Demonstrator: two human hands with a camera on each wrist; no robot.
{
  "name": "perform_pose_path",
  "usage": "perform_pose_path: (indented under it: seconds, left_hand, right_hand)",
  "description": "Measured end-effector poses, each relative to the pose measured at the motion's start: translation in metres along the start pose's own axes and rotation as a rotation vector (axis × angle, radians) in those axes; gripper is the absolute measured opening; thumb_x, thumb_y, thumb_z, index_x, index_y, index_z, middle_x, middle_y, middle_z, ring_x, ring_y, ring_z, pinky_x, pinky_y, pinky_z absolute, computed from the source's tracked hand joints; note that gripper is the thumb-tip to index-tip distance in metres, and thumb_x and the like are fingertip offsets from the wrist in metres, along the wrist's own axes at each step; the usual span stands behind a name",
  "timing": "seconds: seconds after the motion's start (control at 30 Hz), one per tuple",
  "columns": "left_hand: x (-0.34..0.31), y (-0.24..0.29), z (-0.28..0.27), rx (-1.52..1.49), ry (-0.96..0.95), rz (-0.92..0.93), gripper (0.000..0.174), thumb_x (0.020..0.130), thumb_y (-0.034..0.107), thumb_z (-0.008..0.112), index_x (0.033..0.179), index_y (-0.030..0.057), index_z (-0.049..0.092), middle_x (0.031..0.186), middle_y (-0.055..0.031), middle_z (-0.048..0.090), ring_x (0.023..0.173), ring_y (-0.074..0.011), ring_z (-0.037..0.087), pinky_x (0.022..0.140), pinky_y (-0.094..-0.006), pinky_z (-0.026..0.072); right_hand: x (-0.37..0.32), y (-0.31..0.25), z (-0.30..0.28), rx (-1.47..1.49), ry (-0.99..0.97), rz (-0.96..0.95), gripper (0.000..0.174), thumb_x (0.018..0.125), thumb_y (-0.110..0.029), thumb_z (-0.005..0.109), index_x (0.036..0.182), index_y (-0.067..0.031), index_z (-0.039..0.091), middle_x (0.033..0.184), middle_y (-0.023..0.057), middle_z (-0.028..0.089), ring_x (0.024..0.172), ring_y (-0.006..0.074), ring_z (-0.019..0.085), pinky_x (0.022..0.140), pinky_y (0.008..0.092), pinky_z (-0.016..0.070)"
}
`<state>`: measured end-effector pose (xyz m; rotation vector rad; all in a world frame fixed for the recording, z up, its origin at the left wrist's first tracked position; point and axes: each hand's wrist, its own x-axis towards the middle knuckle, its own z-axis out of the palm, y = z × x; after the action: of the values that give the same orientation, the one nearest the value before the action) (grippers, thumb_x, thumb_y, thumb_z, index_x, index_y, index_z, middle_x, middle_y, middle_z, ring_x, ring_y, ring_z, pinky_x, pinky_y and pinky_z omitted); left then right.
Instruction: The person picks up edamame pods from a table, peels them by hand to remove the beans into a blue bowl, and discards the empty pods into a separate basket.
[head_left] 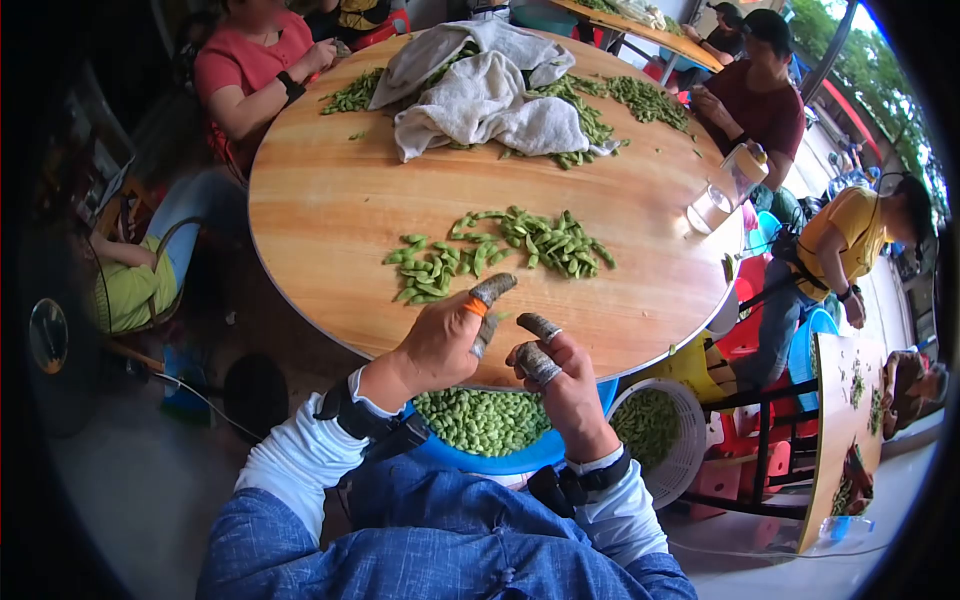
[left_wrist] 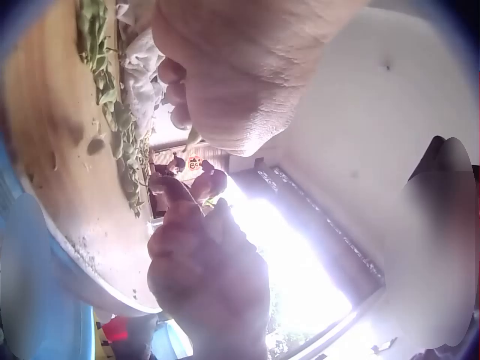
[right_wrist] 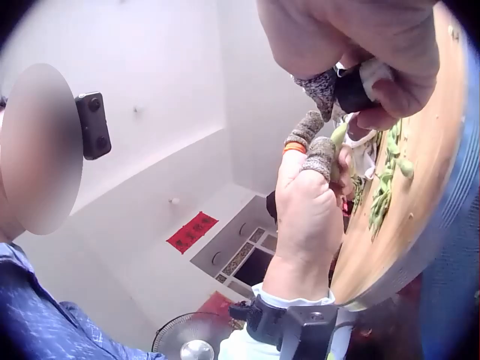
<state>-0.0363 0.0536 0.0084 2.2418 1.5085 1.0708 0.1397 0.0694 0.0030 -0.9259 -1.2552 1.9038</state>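
Observation:
My left hand point(head_left: 437, 342), its fingertips wrapped in grey-brown cloth with an orange band, pinches a green bean pod point(right_wrist: 340, 135) between thumb and fingers. Close beside it, my right hand point(head_left: 572, 392) has curled fingers, with wrapped tips pointing toward the left hand; nothing shows in its grip. Both hands are over the near edge of the round wooden table point(head_left: 330, 220). A loose heap of green pods point(head_left: 560, 243) lies just beyond them. Below the hands, a blue basin point(head_left: 480, 464) holds shelled green beans point(head_left: 485, 418).
A grey cloth point(head_left: 490, 105) covers more pods at the table's far side. A clear jar point(head_left: 712, 207) stands near the right edge. A white basket point(head_left: 690, 440) of green pods or husks is at lower right. Several people sit around the tables.

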Motion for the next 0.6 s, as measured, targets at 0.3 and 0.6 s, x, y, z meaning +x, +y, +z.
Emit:
perform_pose_path:
  seconds: [0.3,0.6]
  left_hand:
    - [-0.018,0.016,0.004,-0.588,-0.207,-0.340,0.028,0.073,0.003,0.057,0.100,-0.0017,0.049,0.090,-0.0135,0.056,0.082,-0.0187,0.056,0.073,-0.0308,0.0440]
    - [-0.026,0.026,-0.006,-0.402,-0.327,-0.215,0.017,0.076,0.011,0.053,0.089,0.0002,0.055,0.073,-0.0169,0.058,0.071,-0.0297,0.057,0.063,-0.0340,0.0443]
  right_hand:
    - [-0.008,0.011,-0.006,0.122,-0.032,-0.112,0.023,0.081,-0.009,0.054,0.102,0.0021,0.054,0.088,0.0025,0.059,0.073,0.0072,0.053,0.062,0.0194,0.0416]
    - [-0.033,0.001,0.000,0.105,0.126,-0.186,0.020,0.081,-0.006,0.054,0.099,0.0039,0.054,0.090,0.0043,0.059,0.080,0.0104,0.054,0.073,0.0229,0.0431]
